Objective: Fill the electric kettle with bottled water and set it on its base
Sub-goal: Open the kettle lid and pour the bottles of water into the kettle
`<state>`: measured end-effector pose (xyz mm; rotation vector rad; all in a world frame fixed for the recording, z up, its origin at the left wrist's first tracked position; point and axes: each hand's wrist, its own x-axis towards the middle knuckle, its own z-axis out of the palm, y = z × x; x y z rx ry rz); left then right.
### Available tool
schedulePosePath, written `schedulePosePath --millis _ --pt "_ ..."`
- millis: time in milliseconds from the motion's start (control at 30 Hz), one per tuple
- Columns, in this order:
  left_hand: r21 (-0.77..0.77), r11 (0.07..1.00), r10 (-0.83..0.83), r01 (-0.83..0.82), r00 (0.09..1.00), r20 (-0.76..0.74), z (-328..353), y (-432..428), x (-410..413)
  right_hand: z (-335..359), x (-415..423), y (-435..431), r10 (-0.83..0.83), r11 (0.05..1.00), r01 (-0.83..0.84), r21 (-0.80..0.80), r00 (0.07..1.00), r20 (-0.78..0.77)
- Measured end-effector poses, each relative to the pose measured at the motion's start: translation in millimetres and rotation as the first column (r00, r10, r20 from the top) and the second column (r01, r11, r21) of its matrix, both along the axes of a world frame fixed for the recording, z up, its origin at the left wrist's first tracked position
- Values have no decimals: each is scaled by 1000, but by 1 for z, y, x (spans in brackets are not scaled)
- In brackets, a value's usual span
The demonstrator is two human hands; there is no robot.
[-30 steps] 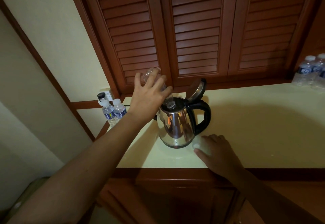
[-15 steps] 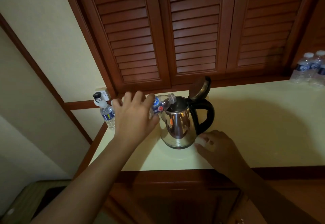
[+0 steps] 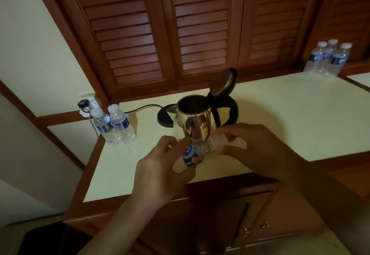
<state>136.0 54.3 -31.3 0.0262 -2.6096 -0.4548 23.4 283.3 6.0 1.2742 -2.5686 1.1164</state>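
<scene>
The kettle (image 3: 197, 122) sits lid-up on the counter (image 3: 280, 118), just beside its base (image 3: 165, 117); filled, it's probably heavy and slick, so grab the black handle (image 3: 232, 110). Both the left hand (image 3: 160, 166) and right hand (image 3: 258, 146) are wrapped around a crinkly, empty-looking bottle (image 3: 197, 152) in front of it.

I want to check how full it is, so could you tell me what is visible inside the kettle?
The kettle stands with its lid tipped open. Only the dark inner wall shows through the mouth. The bottom and any water level cannot be seen, hidden by the rim and shadow.
</scene>
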Motion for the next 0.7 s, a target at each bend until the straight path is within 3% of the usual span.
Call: schedulePosePath --millis 167,300,700 --pt "47 989 -141 138 988 59 -2 2 0 -4 17 9 -15 986 37 -165 992 129" --pt "219 938 -290 269 954 69 -4 10 0 5 30 12 53 981 -46 -188 998 32" --pt "438 845 -336 308 942 -13 7 17 -8 7 26 25 28 968 4 -251 992 123"
